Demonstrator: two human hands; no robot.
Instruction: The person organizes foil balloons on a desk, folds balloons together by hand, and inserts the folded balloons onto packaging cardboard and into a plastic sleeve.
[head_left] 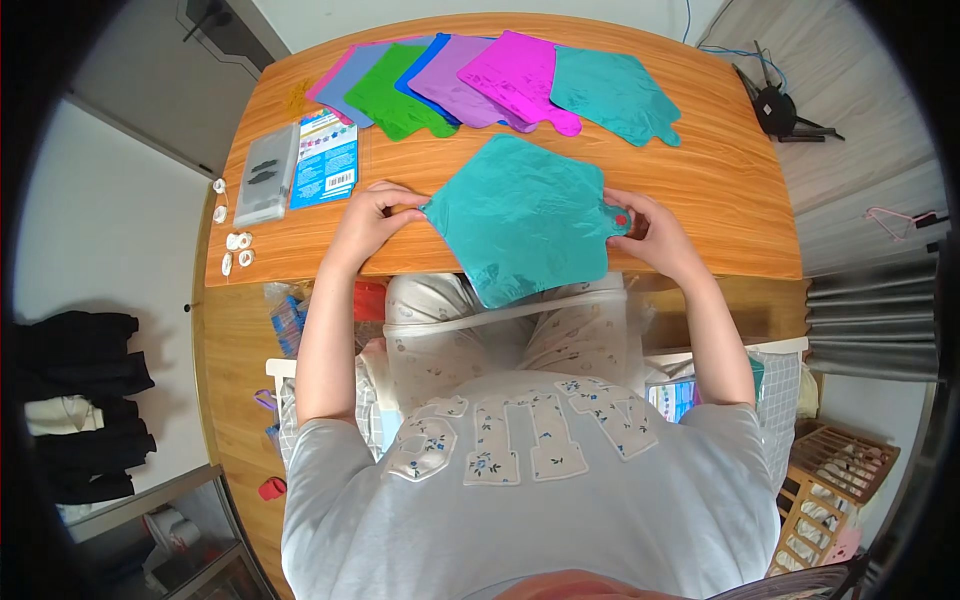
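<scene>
- Nearest to my head camera is a pale grey shirt (360,520) with floral patches, and beyond it patterned light trousers (440,360).
- Past the lap, I see a flat teal foil pentagon (530,220) spanning the space between both hands, overhanging the near edge of the wooden table (720,210).
- At its left corner, my left hand (372,222) has thumb and fingertips pinched together on the foil's tip.
- At its right side, my right hand (662,238) grasps the small tab, fingers at the far edge, thumb at the near edge, a red spot (621,220) showing between them.
- Farther off, I see overlapping foil sheets: green (390,95), magenta (512,75) and another teal one (612,92) at the right.
- Far left, a blue packet (325,175) lies beside a clear plastic case (262,200).
</scene>
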